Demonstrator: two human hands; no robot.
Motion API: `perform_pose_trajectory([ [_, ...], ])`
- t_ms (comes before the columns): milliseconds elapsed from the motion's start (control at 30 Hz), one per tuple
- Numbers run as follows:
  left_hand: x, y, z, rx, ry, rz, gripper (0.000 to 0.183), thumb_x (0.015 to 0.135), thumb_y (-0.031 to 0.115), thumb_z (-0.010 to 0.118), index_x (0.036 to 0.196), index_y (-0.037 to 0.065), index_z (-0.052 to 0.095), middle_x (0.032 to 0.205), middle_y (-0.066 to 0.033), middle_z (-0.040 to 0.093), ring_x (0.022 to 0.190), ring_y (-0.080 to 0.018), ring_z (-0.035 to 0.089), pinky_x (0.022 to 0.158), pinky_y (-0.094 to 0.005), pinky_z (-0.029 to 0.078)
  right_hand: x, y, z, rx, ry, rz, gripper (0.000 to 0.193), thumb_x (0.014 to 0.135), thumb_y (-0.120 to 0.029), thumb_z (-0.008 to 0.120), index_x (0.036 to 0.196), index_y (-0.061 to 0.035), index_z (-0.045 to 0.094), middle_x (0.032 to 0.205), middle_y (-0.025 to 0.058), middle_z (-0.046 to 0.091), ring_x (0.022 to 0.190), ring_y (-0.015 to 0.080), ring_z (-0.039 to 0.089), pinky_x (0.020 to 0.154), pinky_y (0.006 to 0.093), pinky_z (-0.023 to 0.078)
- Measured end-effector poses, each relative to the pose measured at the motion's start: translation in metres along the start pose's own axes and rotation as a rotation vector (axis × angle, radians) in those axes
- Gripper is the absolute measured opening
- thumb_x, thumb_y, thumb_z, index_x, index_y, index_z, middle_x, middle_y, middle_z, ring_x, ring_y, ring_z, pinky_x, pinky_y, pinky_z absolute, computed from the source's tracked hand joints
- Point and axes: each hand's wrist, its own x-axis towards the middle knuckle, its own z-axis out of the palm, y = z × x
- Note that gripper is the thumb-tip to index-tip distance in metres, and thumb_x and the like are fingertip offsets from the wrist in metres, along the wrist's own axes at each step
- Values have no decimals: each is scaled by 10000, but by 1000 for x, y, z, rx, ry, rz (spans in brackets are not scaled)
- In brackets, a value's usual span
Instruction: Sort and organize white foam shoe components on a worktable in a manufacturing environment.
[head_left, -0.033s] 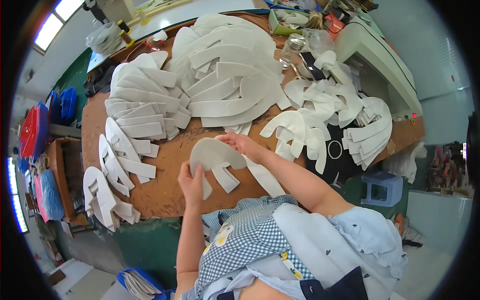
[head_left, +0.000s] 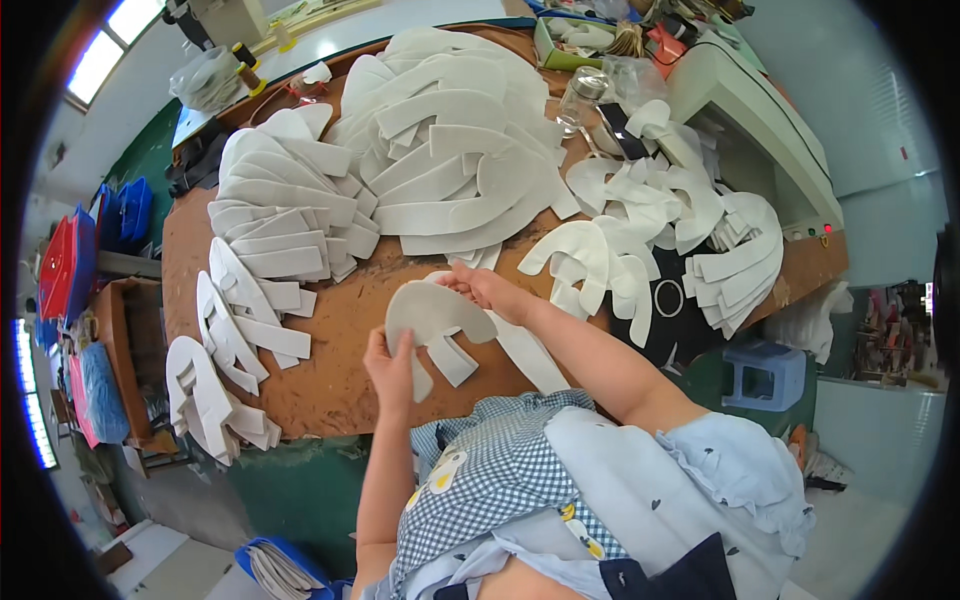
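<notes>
A curved white U-shaped pad (head_left: pixel 425 305), flat and felt-like, is held up over the brown table in front of me. My left hand (head_left: pixel 392 370) grips its near left side, thumb on the upper face and fingers partly hidden beneath. At the pad's far right edge, the fingers of my right hand (head_left: pixel 490 292) are pinched together; what lies between the fingertips is hard to make out. Just below the held pad lies another white piece (head_left: pixel 456 364), partly covered by it. A longer white piece (head_left: pixel 530 358) rests under my right forearm.
Big overlapping piles of white curved pads (head_left: pixel 450 130) fill the far side. Smaller stacks lie at left (head_left: pixel 205 395) and right (head_left: pixel 740 260). A glass jar (head_left: pixel 582 98) stands before a pale machine (head_left: pixel 745 120). A blue stool (head_left: pixel 762 376) is on the floor at right.
My left hand and the pad have shifted slightly to the right. The right hand has barely moved.
</notes>
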Motion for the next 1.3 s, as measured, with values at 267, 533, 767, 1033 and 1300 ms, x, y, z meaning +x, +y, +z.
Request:
perform_pose_trajectory([
  [267,0,-82,23,285,-19,-95,202,863,157,659,844,-40,619,665,-62,629,602,-89,575,527,-263,453,-3,48,-36,-954,368,-95,342,813,-335,671,858,5,676,718,121,635,651,182,591,616,349,448],
  [533,32,-86,27,566,83,-25,295,797,241,712,834,-41,634,657,-125,628,594,-207,605,580,-346,470,30,49,-39,-1092,579,-324,344,789,-354,678,802,-10,687,699,190,629,666,337,625,609,398,466],
  [767,50,-100,24,623,149,-18,358,768,313,728,818,-31,643,667,-155,628,633,-284,615,616,-393,475,49,55,-39,-1129,593,-290,346,784,-373,673,813,-28,687,752,186,645,733,351,630,653,419,482],
  [1033,53,-97,26,637,173,-67,355,779,330,720,803,-17,648,654,-141,622,624,-273,611,609,-383,473,52,57,-40,-1182,636,-282,336,804,-370,653,833,-36,673,791,182,661,772,364,635,691,438,494],
  [1300,54,-100,29,667,203,-55,351,783,331,713,813,-11,641,679,-158,633,654,-307,621,632,-406,477,53,59,-37,-1234,673,-257,330,835,-373,621,860,-48,671,817,184,664,799,373,632,709,457,495],
])
